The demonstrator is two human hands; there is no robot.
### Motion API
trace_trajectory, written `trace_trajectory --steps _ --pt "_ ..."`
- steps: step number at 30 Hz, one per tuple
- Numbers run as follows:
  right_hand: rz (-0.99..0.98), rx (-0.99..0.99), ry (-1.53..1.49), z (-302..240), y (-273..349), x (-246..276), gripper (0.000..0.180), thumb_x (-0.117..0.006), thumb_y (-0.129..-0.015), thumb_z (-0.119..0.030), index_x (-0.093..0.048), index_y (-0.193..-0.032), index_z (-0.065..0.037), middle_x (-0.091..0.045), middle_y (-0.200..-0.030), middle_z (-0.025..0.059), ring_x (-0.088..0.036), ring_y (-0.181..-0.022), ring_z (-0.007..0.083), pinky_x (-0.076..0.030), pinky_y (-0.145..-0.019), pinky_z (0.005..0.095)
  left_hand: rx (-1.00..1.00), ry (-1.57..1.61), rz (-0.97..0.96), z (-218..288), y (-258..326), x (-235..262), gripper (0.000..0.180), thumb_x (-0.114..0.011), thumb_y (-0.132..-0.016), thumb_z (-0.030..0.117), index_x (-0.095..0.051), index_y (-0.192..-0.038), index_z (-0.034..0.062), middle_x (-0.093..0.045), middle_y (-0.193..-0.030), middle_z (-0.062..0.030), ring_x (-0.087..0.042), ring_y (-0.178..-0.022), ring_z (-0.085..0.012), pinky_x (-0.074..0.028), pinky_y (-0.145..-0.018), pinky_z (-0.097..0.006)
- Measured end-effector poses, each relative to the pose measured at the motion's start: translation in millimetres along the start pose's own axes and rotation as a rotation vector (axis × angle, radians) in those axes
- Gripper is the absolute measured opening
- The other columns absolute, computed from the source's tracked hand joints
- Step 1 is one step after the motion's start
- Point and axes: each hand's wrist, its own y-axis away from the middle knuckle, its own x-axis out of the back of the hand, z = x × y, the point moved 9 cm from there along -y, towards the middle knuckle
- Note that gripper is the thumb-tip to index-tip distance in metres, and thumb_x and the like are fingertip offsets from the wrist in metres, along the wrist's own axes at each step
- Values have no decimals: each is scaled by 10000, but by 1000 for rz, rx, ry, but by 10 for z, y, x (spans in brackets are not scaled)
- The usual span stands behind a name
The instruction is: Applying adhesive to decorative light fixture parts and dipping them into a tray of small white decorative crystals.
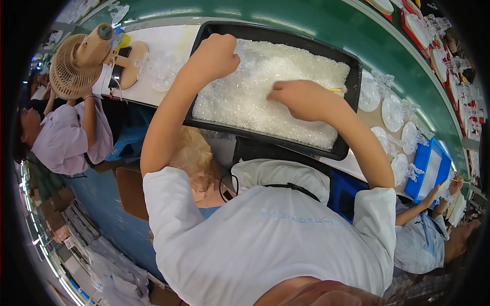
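Note:
A black rectangular tray (pixel 286 142) in front of me is filled with a layer of small clear, glittering beads or granules (pixel 260 71). My left hand (pixel 217 53) is curled closed above the tray's far left part, its fingertips turned away, so whatever it may hold is hidden. Over the middle right of the beads is my right hand (pixel 309 101), its fingers drawn together toward the left and a little smeared by motion. Anything in their pinch is too small to make out. A short yellow stick (pixel 336 90) shows just beyond my right wrist; whether it touches the hand is unclear.
A beige fan (pixel 76 66) stands left of the tray. Several clear round plastic-looking pieces (pixel 392 112) lie to the right, near a blue tray (pixel 429 168). A green belt-like surface (pixel 286 20) runs behind. Co-workers sit on both sides; a plastic bag (pixel 191 150) is below the tray.

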Motion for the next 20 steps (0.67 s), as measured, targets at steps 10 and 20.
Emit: trace_trajectory --steps 10,20 --pt "-202 -327 266 510 135 -147 212 -599 -771 15 -684 -957 -42 -678 -1038 135 -675 -944 341 -563 -764 427 -248 -33 -55 266 -256 -10 358 -638 -820 35 -637 -1176 -5 -689 -1013 -235 -657 -988 -390 -523 -874 -449" --pt "-27 -394 333 634 232 159 188 -624 -773 -1 -663 -946 -63 -643 -1029 139 -656 -993 332 -557 -807 417 -366 35 -193 599 -319 25 399 -644 -845 -12 -633 -1240 39 -688 -1055 -224 -653 -1021 -383 -519 -892 -429"
